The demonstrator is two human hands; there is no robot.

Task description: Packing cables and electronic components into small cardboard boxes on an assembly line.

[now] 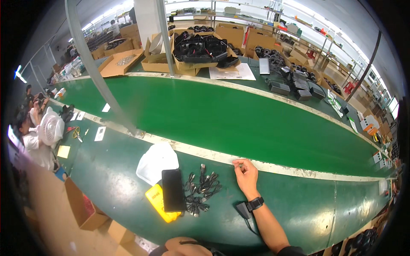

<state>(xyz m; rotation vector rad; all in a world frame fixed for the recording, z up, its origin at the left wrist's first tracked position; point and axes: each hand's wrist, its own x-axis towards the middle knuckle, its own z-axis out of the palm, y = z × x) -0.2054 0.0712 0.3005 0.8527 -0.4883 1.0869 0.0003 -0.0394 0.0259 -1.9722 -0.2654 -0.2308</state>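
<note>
One hand (247, 175), one watch (256, 203), one black slab (173, 190)

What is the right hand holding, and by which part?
No held thing shows in the right hand, its fingers curled; something tiny hidden there can't be ruled out.

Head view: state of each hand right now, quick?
Left hand: no fingers visible; state cannot be told.
Right hand: loosely closed, fingers curled; no held object visible.
</note>
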